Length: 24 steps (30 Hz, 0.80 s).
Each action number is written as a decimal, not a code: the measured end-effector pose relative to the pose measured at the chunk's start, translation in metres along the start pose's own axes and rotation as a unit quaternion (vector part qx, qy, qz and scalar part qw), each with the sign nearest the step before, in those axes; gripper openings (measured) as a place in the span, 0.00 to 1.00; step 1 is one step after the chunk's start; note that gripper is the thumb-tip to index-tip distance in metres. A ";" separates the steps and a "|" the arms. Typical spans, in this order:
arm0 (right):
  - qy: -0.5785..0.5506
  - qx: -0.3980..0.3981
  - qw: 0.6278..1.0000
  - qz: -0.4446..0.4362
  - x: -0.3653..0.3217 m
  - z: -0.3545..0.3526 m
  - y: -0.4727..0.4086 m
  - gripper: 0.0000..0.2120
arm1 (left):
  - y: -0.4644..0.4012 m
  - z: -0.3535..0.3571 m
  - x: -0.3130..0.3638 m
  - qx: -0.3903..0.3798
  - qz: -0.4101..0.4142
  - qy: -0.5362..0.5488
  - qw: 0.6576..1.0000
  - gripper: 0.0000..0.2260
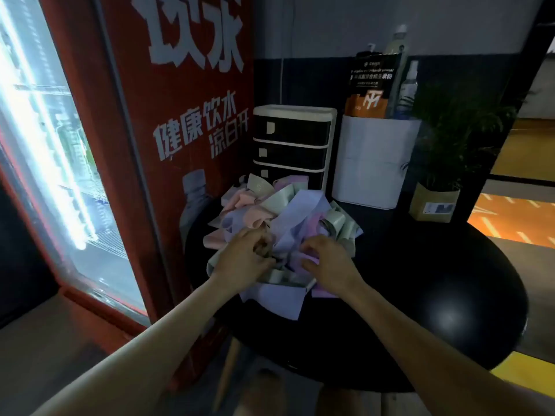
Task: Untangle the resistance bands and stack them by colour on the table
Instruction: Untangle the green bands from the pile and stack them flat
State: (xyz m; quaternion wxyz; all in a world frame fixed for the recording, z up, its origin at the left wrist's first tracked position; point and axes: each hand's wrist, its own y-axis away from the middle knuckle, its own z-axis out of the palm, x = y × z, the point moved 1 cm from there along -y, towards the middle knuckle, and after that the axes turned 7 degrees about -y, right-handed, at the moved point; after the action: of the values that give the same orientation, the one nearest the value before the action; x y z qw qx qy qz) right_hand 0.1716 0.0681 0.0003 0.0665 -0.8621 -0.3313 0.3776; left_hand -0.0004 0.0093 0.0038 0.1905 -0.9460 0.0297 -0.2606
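A tangled heap of resistance bands (279, 217) in pale blue, pink, lilac and grey-green lies on the left part of a round black table (435, 280). My left hand (243, 256) reaches into the near side of the heap, its fingers curled into grey-green and blue bands. My right hand (327, 259) rests just to the right, fingers curled round a lilac band (309, 261) at the heap's near edge. A pale blue band (276, 298) hangs over the table's front rim. Which bands are knotted together is hidden inside the pile.
A red drinks fridge (180, 145) stands close on the left. Behind the heap sit a small drawer unit (292, 142), a white bin (372, 163) holding bottles and a pouch, and a potted plant (441, 187). The table's right half shows bare black surface.
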 end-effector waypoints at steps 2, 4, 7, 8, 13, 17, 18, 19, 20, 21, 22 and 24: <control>-0.019 -0.022 1.000 -0.006 -0.002 0.006 0.007 0.09 | 0.009 0.000 0.001 -0.017 0.003 0.011 1.000 0.07; -0.025 -0.039 0.999 -0.020 -0.006 0.016 0.013 0.10 | 0.018 0.002 -0.001 -0.004 0.017 -0.023 1.000 0.08; -0.036 -0.038 0.998 -0.026 -0.007 0.030 0.013 0.11 | 0.026 0.009 -0.012 -0.006 0.042 -0.043 0.998 0.11; -0.033 -0.032 0.999 -0.029 -0.008 0.032 0.013 0.10 | 0.029 0.008 -0.009 -0.035 0.024 -0.031 0.999 0.11; -0.036 -0.031 0.998 -0.028 -0.015 0.029 0.012 0.04 | 0.030 0.011 -0.003 -0.010 0.009 -0.020 1.000 0.09; -0.054 -0.053 0.997 -0.002 -0.012 0.022 0.008 0.07 | 0.021 0.017 -0.007 -0.005 -0.033 -0.013 0.999 0.11; -0.066 -0.070 0.995 0.006 -0.011 0.023 0.008 0.08 | 0.021 0.019 -0.009 -0.004 -0.038 -0.022 0.999 0.11; -0.067 -0.087 0.994 0.008 -0.011 0.027 0.009 0.09 | 0.022 0.021 -0.011 -0.004 -0.038 -0.023 0.999 0.12; -0.050 -0.097 0.994 0.000 -0.011 0.030 0.009 0.08 | 0.023 0.023 -0.013 -0.001 -0.036 -0.023 0.999 0.12; -0.027 -0.099 0.995 -0.011 -0.010 0.033 0.009 0.07 | 0.024 0.023 -0.014 0.007 -0.035 -0.026 0.999 0.12; -0.016 -0.094 0.995 -0.017 -0.009 0.035 0.010 0.06 | 0.027 0.022 -0.015 0.011 -0.034 -0.026 0.999 0.11; -0.038 -0.074 0.996 -0.011 -0.011 0.028 0.008 0.06 | 0.029 0.020 -0.017 0.023 -0.028 -0.015 0.999 0.11</control>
State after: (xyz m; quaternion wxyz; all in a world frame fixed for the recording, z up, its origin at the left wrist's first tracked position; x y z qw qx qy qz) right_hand 0.1508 0.0515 -0.0164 -0.0058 -0.8458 -0.3704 0.3839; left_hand -0.0038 -0.0079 -0.0317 0.2051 -0.9457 -0.0053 -0.2520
